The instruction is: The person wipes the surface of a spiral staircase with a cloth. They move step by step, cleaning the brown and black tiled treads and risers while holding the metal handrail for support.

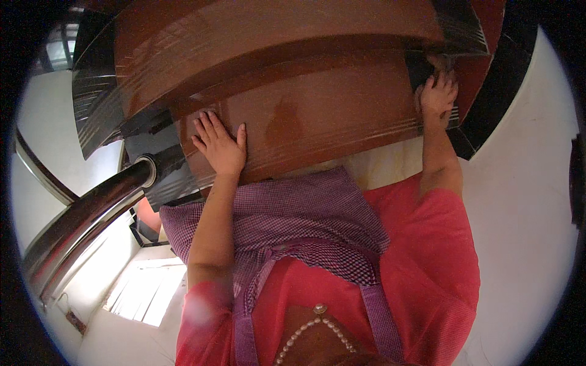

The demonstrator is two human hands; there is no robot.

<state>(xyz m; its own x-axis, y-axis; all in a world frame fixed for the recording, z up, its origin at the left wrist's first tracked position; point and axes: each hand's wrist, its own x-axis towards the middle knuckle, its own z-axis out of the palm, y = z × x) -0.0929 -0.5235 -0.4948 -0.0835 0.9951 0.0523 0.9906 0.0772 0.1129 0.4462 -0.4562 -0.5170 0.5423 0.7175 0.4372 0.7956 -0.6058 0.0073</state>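
Note:
My left hand (221, 145) lies palm down, fingers apart, on the left part of a polished red-brown stair tread (339, 96) with a black border. At the far right end of the same tread, my right hand (438, 96) reaches onto the black border (416, 66) near the wall side. Its fingers point toward the riser, and a blurred shape shows just past the fingertips, perhaps a reflection. Whether a cloth or anything else is under that palm cannot be made out. A purple checked apron (293, 206) hangs between my arms, over a pink top.
Above this tread is a higher step (274, 27) with a grooved edge. A thick, dark, glossy handrail (91, 219) with a metal collar (146, 170) runs along the left. The white wall (526, 183) with black skirting (503, 82) borders the right. A bright window (144, 290) shows at lower left.

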